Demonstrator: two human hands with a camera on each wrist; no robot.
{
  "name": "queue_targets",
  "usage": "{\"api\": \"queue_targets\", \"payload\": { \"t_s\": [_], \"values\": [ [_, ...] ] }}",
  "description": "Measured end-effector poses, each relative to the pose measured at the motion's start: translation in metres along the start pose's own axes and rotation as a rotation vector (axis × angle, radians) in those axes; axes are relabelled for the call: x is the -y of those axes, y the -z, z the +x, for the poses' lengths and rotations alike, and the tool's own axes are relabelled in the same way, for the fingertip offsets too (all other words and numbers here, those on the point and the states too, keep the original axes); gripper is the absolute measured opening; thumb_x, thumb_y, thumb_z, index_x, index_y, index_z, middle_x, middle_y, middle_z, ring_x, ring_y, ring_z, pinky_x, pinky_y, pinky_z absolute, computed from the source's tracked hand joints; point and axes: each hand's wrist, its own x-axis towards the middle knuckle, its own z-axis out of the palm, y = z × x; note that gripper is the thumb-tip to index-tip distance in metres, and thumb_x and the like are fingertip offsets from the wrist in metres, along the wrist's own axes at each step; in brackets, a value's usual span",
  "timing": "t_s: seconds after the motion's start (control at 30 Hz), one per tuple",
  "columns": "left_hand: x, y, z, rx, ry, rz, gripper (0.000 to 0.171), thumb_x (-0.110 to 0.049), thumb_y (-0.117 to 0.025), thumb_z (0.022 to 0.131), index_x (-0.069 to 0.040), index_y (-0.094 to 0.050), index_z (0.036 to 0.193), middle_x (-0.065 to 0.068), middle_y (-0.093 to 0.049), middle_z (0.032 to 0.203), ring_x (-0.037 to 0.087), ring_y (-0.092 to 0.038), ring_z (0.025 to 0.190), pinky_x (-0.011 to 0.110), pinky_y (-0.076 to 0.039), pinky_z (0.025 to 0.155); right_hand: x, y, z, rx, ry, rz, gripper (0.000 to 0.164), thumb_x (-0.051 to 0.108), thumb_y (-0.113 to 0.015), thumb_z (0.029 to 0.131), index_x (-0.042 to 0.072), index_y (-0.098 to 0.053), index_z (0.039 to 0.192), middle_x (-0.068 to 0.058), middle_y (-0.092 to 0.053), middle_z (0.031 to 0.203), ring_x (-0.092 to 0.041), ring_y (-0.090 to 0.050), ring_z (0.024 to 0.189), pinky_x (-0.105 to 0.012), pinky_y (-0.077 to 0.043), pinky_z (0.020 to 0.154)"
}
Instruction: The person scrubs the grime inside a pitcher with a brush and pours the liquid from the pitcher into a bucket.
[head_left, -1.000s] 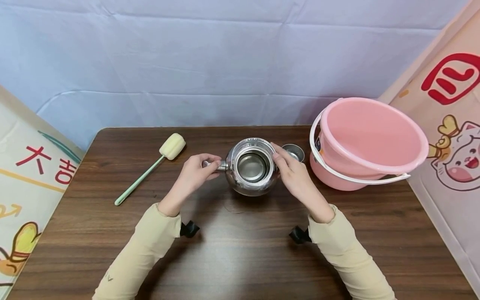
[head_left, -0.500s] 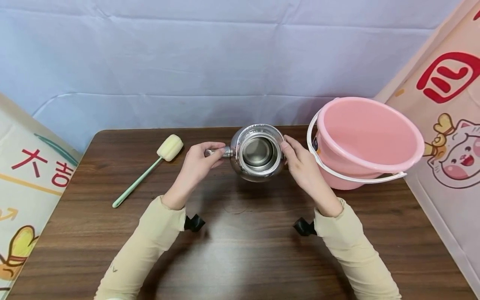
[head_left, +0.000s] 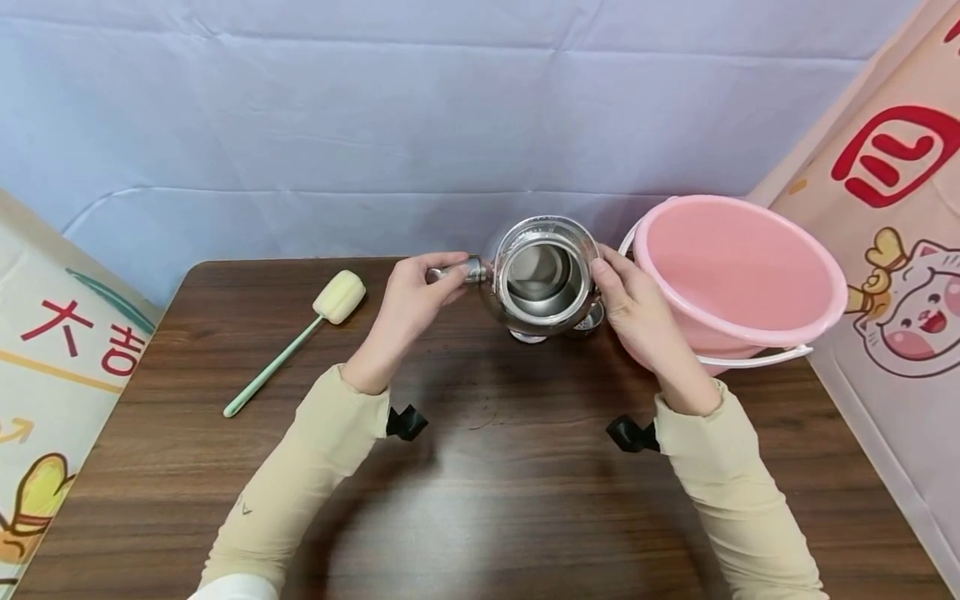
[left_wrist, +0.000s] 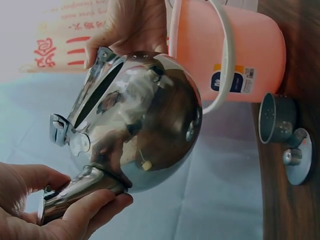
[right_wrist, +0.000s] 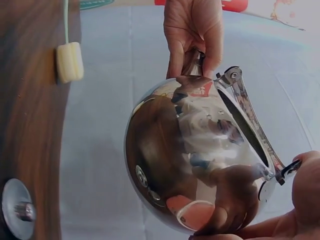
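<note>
A shiny steel kettle [head_left: 543,287] with no lid on it is held up between both hands, its round mouth facing the head camera. My left hand [head_left: 415,302] grips the spout [left_wrist: 85,192], thumb on one side and fingers on the other. On the opposite side, my right hand [head_left: 637,312] holds the body near the rim, thumb by the handle hinge. The kettle's hinged handle [right_wrist: 255,125] lies folded down along the rim. Below on the tabletop sit the knobbed lid [left_wrist: 299,160] and a perforated metal strainer [left_wrist: 276,119], both partly covered by the kettle in the head view.
A pink bucket [head_left: 738,267] with a white handle stands close to the right of my right hand. To the left lies a sponge brush [head_left: 340,296] with a long green handle. Behind the wooden table [head_left: 465,492] hangs a pale blue cloth [head_left: 375,125].
Both hands have raised the kettle from the table and carried it rightward and away from me, nearer the bucket. The lid has come into view beneath it. Brush and bucket stay put.
</note>
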Motion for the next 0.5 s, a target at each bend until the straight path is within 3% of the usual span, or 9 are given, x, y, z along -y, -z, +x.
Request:
{"api": "queue_targets", "payload": {
  "t_s": [0.1, 0.3, 0.5],
  "values": [
    [-0.006, -0.005, 0.005, 0.008, -0.016, -0.026, 0.03, -0.007, -0.054, 0.089, 0.006, -0.058, 0.116, 0.02, -0.058, 0.107, 0.025, -0.061, 0.088, 0.023, -0.05, 0.077, 0.002, 0.008, 0.002, -0.006, 0.01, 0.028, 0.05, 0.032, -0.034, 0.098, -0.002, -0.04, 0.134, -0.024, -0.051, 0.125, -0.031, -0.047, 0.114, -0.043, -0.032, 0.1],
    [-0.02, -0.015, 0.015, 0.008, -0.048, -0.039, 0.029, -0.007, -0.055, 0.089, 0.005, -0.059, 0.116, 0.017, -0.059, 0.102, 0.011, -0.06, 0.077, 0.023, -0.05, 0.078, 0.001, 0.025, 0.008, -0.022, 0.042, 0.048, 0.049, 0.033, -0.031, 0.098, 0.002, -0.039, 0.136, -0.023, -0.05, 0.126, -0.026, -0.048, 0.112, -0.041, -0.034, 0.099],
    [-0.034, -0.024, 0.023, -0.016, -0.108, 0.068, 0.029, -0.011, -0.057, 0.088, 0.0, -0.062, 0.115, 0.004, -0.059, 0.071, 0.007, -0.056, 0.063, 0.016, -0.045, 0.062, 0.002, 0.039, 0.014, 0.002, 0.059, 0.211, 0.049, 0.032, -0.032, 0.098, 0.004, -0.036, 0.138, -0.02, -0.043, 0.132, -0.014, -0.05, 0.109, -0.025, -0.044, 0.089]
  ]
}}
